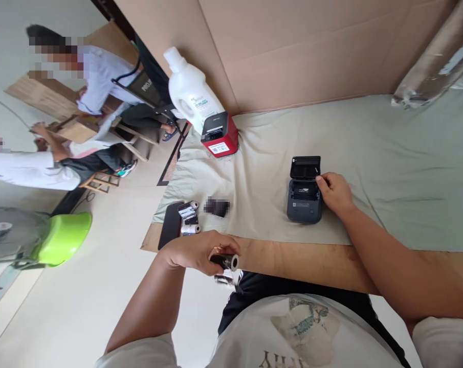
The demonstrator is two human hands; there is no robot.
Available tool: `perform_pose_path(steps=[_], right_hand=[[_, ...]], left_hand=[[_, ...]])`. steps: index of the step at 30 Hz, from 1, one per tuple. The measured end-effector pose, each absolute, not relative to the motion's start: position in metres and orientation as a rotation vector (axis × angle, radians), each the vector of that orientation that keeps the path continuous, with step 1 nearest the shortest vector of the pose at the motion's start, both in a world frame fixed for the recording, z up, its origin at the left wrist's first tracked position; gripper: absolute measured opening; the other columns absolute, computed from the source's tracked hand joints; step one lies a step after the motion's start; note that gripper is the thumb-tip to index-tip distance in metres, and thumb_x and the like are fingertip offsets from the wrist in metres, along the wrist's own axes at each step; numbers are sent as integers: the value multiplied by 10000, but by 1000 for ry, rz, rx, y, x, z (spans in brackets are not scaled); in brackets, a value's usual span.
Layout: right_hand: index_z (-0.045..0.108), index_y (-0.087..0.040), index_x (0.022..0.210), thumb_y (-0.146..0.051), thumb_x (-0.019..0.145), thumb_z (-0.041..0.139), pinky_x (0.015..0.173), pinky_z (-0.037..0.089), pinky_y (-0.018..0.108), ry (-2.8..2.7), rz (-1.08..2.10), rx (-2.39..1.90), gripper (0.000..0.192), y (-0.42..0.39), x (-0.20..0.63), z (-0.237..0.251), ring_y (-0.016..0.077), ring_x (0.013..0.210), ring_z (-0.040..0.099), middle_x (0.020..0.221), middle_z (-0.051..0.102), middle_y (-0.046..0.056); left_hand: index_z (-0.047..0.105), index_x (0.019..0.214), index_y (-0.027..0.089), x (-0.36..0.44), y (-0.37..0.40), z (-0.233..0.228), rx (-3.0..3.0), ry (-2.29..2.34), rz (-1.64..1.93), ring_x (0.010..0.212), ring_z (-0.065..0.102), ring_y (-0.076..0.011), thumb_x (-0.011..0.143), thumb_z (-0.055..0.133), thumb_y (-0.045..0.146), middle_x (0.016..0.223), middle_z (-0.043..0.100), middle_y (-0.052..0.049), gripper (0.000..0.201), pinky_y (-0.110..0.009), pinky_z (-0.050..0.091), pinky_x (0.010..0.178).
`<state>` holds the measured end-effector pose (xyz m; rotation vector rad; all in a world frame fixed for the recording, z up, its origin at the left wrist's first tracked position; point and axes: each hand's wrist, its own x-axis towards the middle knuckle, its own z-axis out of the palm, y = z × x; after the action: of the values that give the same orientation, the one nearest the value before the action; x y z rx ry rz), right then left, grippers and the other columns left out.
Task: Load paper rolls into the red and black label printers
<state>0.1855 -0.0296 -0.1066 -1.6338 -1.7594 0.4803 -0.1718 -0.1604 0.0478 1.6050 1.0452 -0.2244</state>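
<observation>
My left hand (200, 251) is closed around a small black paper roll (229, 262), held over the table's front edge with its hollow core facing right. Something pale and shiny hangs just below the roll; I cannot make out whether it is wrapping or a second roll. My right hand (335, 193) pinches the right edge of the raised lid on a small dark label printer (304, 210). The printer lies on the cloth with its lid tipped back and its inside showing. More small paper rolls (190, 229) lie left of my left hand, beside a dark phone (170, 225).
A red and black box-shaped printer (223, 135) stands in front of a white jug (195, 92) at the back left. A cardboard panel (311, 51) rises behind the cloth-covered table (262, 179). A wrapped roll (434, 61) leans at the back right. Two people sit further left.
</observation>
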Motion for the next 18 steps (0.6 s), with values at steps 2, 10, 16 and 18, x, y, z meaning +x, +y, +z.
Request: perform_pose_path(steps=[2, 10, 16, 18], right_hand=[[613, -221, 776, -541, 917, 364, 840, 461, 443, -1744, 483, -1620, 428, -30, 185, -106, 288, 881, 582, 860, 684, 132], [610, -229, 768, -514, 936, 392, 847, 454, 433, -1758, 502, -1573, 396, -31, 185, -106, 267, 857, 574, 839, 678, 109], [612, -226, 797, -459, 944, 399, 871, 451, 431, -1772, 505, -1579, 348, -31, 183, -107, 273, 893, 584, 871, 686, 108], [613, -227, 809, -443, 943, 408, 870, 452, 426, -1770, 511, -1589, 327, -31, 182, -106, 272, 894, 583, 877, 686, 104]], left_hand=[[616, 1063, 196, -144, -148, 48, 1619, 944, -43, 855, 662, -171, 687, 686, 210, 989, 702, -36, 383, -254, 509, 736], [588, 1024, 190, -18, -57, 5, 2064, 1026, 470, 916, 636, -185, 688, 599, 147, 1011, 677, -33, 339, -311, 507, 839], [655, 1067, 201, 6, -34, -8, 2357, 1280, 193, 1071, 604, -274, 748, 603, 193, 1083, 695, -62, 324, -477, 408, 1019], [675, 1083, 198, 6, -35, -7, 2357, 1331, 177, 1105, 588, -281, 763, 602, 213, 1117, 678, -72, 328, -470, 410, 1003]])
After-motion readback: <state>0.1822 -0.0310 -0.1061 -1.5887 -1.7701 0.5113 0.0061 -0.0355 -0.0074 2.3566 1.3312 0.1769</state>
